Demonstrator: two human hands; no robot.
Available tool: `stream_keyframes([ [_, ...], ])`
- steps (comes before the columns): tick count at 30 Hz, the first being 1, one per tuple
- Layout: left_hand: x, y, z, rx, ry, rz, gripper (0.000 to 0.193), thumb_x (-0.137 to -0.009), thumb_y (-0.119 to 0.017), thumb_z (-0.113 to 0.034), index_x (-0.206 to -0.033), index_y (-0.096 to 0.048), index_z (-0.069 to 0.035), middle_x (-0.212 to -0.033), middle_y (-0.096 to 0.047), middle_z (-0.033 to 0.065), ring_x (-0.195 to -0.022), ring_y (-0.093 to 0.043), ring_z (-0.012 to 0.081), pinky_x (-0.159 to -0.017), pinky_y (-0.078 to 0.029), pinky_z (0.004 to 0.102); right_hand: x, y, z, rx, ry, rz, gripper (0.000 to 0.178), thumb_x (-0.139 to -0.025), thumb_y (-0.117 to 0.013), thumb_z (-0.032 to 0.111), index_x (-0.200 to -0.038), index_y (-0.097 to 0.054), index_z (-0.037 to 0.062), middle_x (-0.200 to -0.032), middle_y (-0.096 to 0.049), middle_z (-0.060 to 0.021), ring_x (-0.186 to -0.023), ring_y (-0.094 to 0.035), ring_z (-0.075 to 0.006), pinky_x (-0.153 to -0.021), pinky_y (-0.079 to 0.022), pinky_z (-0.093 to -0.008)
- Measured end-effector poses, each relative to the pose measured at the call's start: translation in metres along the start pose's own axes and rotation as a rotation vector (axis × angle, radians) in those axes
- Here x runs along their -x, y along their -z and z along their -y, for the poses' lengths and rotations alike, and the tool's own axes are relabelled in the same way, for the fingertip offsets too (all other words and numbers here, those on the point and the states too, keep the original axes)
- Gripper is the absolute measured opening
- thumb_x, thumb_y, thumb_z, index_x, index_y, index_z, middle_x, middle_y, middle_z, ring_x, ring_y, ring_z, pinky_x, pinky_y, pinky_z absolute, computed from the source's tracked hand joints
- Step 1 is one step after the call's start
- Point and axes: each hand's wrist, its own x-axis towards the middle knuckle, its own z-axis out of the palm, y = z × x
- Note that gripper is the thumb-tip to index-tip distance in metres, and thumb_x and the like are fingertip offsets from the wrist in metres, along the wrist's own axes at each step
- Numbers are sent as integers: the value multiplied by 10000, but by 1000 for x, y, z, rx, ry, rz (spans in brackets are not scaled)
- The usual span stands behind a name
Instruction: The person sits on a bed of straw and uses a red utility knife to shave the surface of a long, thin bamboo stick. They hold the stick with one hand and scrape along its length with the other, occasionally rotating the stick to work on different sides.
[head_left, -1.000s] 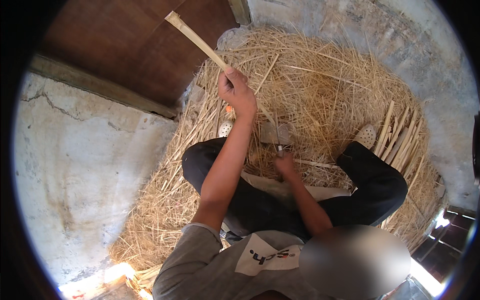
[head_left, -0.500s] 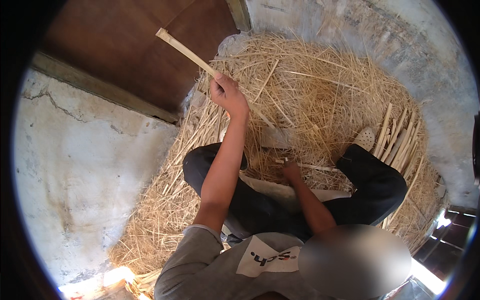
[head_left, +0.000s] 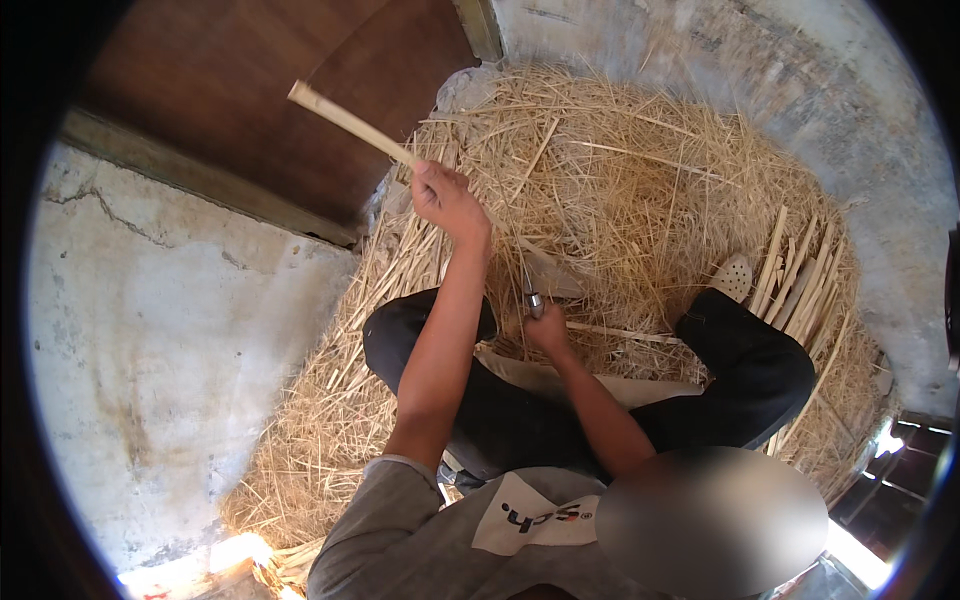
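The person sits on a heap of straw (head_left: 650,200) spread over a concrete floor (head_left: 170,380), legs in dark trousers (head_left: 740,370) apart, one pale shoe (head_left: 733,277) showing at the right knee's far side. The left hand (head_left: 447,200) is raised over the far left part of the straw heap, fingers wrapped tight around a pale bamboo stick (head_left: 345,122); the stick runs up and to the left from the fist, its cut end hanging over the dark wooden door (head_left: 250,100) beyond the heap's far left edge. The right hand (head_left: 545,328) is lower, between the knees near the middle of the heap, closed around the handle of a knife (head_left: 535,285) whose broad grey blade points away from the body and lies against the straw. The stick's lower part past the left fist is lost among the straw, so whether it meets the blade cannot be told. At the right edge of the heap a bundle of split bamboo strips (head_left: 800,275) lies side by side, slanting toward the far wall (head_left: 800,90), just beside the right leg. A thin strip (head_left: 620,333) lies across the straw just right of the right hand. The grey shirt (head_left: 400,540) fills the near edge of the view.
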Motion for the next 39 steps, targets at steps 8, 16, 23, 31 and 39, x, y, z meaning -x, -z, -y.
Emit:
stream_keyframes([
  [8,2,2,-4,12,-3,13,428,-1017,-444,-371,-705,-384,-84,-604,-352,-22,-505,-300,60,-447,-258,231,13,0,62,128,39,-48,184,-750,-605,104,-873,-616,-32,-681,-598,-224,-651,-604,-353,-629,-473,-432],
  [16,2,-5,5,24,-28,99,419,-1017,-434,-386,-717,-367,-102,-584,-329,-30,-495,-304,58,-447,-262,234,19,28,-19,39,-383,43,182,-741,-612,77,-898,-612,-15,-716,-617,-198,-672,-618,-290,-633,-479,-400],
  [23,8,-18,-1,-16,-26,44,415,-1012,-461,-358,-701,-381,-95,-588,-335,-33,-494,-290,46,-439,-252,220,18,-2,21,-2,19,-36,110,-757,-586,87,-811,-585,-8,-675,-606,-161,-620,-593,-271,-598,-466,-409],
  [31,-9,-4,3,-19,-15,18,444,-999,-473,-407,-692,-374,-102,-577,-332,-44,-481,-293,37,-425,-242,219,27,16,-54,188,-361,75,235,-801,-617,159,-933,-637,-34,-783,-659,-211,-730,-661,-324,-661,-498,-425],
  [39,-7,-10,9,-10,1,25,449,-998,-472,-409,-688,-371,-102,-575,-331,-48,-482,-293,35,-424,-243,221,29,39,-36,401,-343,153,266,-772,-656,182,-963,-638,-2,-795,-659,-191,-732,-657,-332,-656,-497,-433],
])
